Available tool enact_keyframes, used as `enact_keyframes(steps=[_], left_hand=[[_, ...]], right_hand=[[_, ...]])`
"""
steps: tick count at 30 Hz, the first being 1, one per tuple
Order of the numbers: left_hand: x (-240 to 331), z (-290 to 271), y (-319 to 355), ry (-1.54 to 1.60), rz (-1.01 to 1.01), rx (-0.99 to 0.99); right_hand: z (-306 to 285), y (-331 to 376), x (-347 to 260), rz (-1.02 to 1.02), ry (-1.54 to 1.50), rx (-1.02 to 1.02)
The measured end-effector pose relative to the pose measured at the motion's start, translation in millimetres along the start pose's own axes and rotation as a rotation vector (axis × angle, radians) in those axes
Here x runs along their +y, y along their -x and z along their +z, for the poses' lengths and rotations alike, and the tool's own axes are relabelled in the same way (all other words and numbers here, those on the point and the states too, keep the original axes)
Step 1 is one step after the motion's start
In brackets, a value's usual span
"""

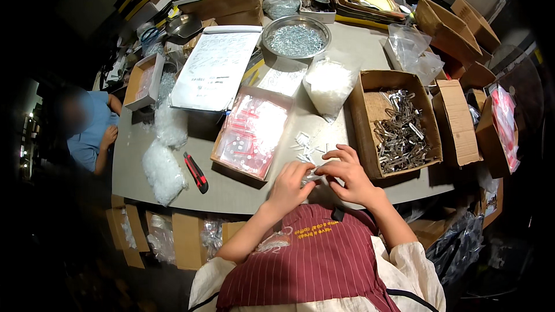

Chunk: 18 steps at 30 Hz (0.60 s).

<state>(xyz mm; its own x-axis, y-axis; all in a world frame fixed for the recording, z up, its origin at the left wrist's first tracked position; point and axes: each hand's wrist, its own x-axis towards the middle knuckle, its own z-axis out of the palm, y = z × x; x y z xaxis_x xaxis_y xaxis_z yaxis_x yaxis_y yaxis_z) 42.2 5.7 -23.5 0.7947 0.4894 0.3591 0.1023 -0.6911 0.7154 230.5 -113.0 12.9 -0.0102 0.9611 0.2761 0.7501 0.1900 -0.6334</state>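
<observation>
My left hand and my right hand meet at the table's near edge, fingers bent toward each other. Between their fingertips is a small clear plastic bag, partly covered by the fingers, so its contents are hard to see. Just beyond the hands lie several small white plastic pieces. To the left, a shallow cardboard box holds clear bags with red strips. Right of my hands, an open cardboard box contains a pile of metal clips. A bag of white pieces stands behind the loose ones.
A red and black utility knife lies left, beside clear bags of white pieces. Farther back are a clipboard with papers and a metal bowl of small metal parts. Cardboard boxes crowd the right. Another person is at far left.
</observation>
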Motion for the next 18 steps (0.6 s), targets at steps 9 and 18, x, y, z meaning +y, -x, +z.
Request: enact_keyframes(steps=[9,18], left_hand=[[16.7,-9.4,-22.6,-0.316,0.163,0.000],[-1.9,13.7,-15.3,0.047,0.054,-0.100]], right_hand=[[1.4,7.8,-11.1,0.067,0.072,-0.295],[-35.6,-5.7,7.4,-0.049,-0.103,-0.076]])
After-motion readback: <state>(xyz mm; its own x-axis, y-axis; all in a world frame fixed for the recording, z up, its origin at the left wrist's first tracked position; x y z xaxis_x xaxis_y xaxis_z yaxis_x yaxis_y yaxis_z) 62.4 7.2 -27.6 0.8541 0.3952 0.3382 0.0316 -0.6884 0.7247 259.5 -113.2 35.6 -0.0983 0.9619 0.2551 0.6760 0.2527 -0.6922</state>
